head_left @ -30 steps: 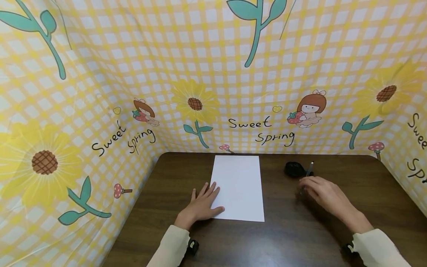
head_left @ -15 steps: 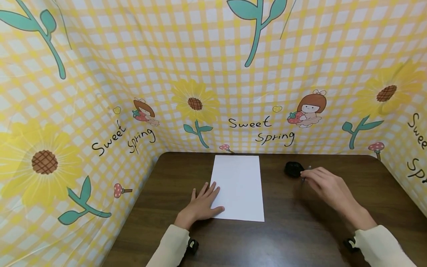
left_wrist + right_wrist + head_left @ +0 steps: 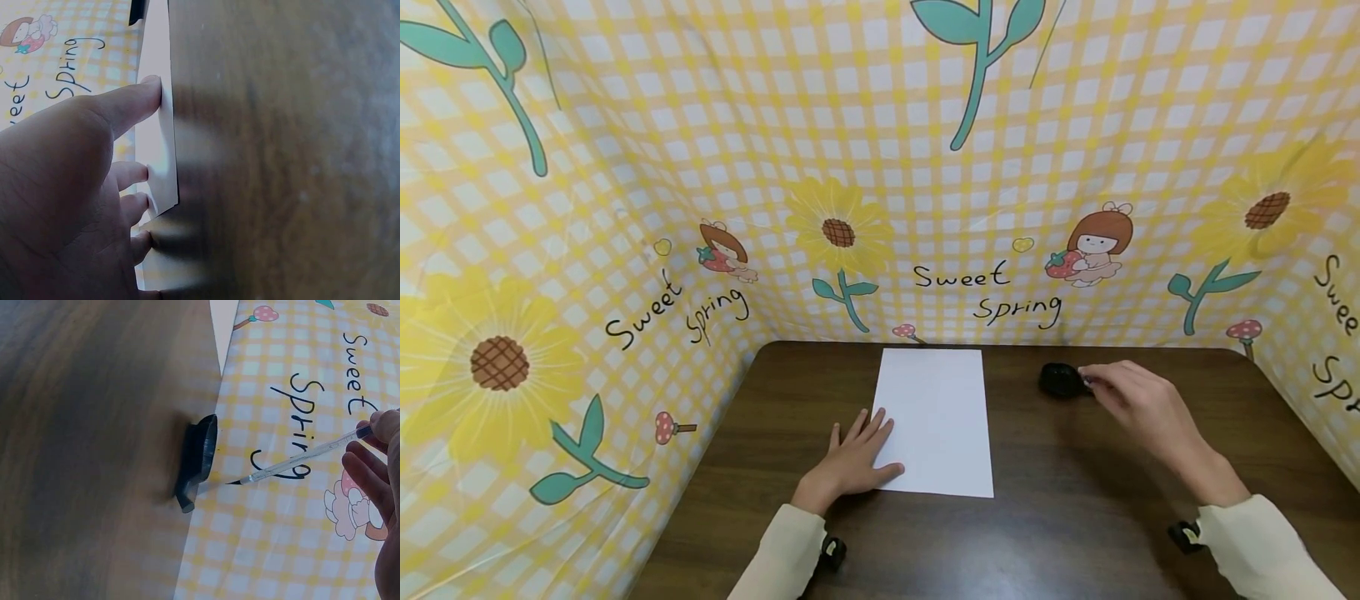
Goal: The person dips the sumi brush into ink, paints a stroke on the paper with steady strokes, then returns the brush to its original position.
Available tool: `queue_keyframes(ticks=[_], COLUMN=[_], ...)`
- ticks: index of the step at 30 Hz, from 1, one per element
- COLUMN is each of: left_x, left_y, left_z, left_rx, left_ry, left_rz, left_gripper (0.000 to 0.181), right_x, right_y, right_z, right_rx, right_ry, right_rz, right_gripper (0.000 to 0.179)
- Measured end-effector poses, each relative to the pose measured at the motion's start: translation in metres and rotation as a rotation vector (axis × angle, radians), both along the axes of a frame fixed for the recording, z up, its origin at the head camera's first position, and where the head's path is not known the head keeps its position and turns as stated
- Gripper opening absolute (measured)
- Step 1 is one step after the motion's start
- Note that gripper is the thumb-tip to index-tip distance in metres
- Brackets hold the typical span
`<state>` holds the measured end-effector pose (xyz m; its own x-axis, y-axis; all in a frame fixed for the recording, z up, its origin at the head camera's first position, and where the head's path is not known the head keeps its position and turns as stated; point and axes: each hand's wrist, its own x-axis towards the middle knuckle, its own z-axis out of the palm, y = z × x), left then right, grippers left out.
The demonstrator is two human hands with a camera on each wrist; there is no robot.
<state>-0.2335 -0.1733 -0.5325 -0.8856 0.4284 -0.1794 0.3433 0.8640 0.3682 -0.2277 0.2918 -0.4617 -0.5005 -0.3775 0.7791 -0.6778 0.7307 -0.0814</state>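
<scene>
My left hand [image 3: 847, 465] lies with spread fingers on the left side of a white sheet of paper [image 3: 942, 417]; in the left wrist view, the thumb and fingertips touch the sheet. Farther right, my right hand [image 3: 1150, 417] pinches a slim brush [image 3: 300, 457] near its dark upper end. The brush has a clear handle and a dark pointed tip, and it slants down toward a small black dish [image 3: 199, 453]. In the right wrist view the tip shows just beside the dish's narrow end. From the head view, the fingers hide most of the brush.
Beneath everything is a dark brown wooden table [image 3: 1030, 542]. A yellow-and-white checked cloth [image 3: 955, 208] printed with flowers and lettering hangs behind the table and at both sides. The paper's far edge lies close to the cloth.
My right hand has risen toward the back beside the black dish, and the brush, upright in sight earlier, is now mostly behind the fingers. The left hand and paper stay still.
</scene>
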Motion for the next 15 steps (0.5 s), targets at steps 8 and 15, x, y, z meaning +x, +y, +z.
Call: queue_keyframes(ticks=[8, 15], left_x=[-0.0010, 0.0005], left_y=[-0.0003, 0.0002], left_z=[-0.0012, 0.0013], left_rx=[0.001, 0.006], left_ry=[-0.010, -0.016], left_rz=[0.005, 0.004], left_gripper=[0.087, 0.088], right_x=[-0.0037, -0.0079], right_y=[0.0018, 0.0022], right_z=[0.0031, 0.0050], right_rx=[-0.046, -0.077], right_ry=[-0.016, -0.032], right_rz=[-0.023, -0.068], right_gripper=[0.055, 0.051])
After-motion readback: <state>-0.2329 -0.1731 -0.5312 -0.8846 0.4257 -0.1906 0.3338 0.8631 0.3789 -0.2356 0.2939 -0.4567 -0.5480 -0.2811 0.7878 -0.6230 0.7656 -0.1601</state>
